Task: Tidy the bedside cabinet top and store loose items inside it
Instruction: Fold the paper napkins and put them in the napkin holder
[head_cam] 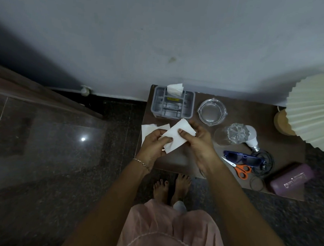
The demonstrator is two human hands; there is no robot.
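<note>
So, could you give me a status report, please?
Left hand and right hand both pinching white tissue. Second tissue lies beneath on cabinet top. Nothing blocking.

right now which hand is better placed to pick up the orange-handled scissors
Probably the right hand. The orange-handled scissors lie just beyond its wrist on the right of the brown cabinet top; the left hand would have to cross over. Both hold the white folded tissue.

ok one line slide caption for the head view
The left hand and right hand hold a white tissue over the bedside cabinet top, which bears a grey organiser, scissors and purple bottle.
</note>
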